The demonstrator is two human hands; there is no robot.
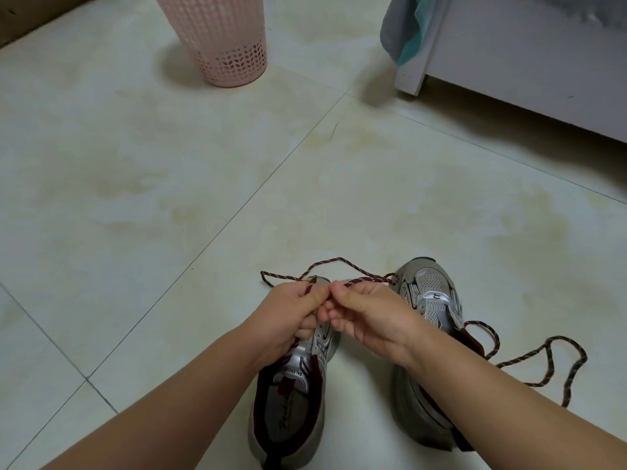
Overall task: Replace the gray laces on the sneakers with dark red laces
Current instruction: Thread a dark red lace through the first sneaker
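Note:
Two silver-grey sneakers with dark red lining stand on the tiled floor, toes pointing away from me. Over the left sneaker (pixel 288 408) my left hand (pixel 288 317) pinches one strand of a dark red lace (pixel 339 262). My right hand (pixel 369 317) pinches the other strand, fingertips nearly touching the left hand. The lace loops out beyond both hands above the shoe's toe. The right sneaker (pixel 431 300) stands beside my right wrist. A second dark red lace (pixel 549 361) trails from it across the floor to the right. My hands hide the left shoe's eyelets.
A pink perforated basket (pixel 220 39) stands at the back left. A grey cabinet (pixel 529 59) with grey and teal cloth (pixel 403 32) hanging on its side fills the back right. Pale tiled floor lies between them and the shoes.

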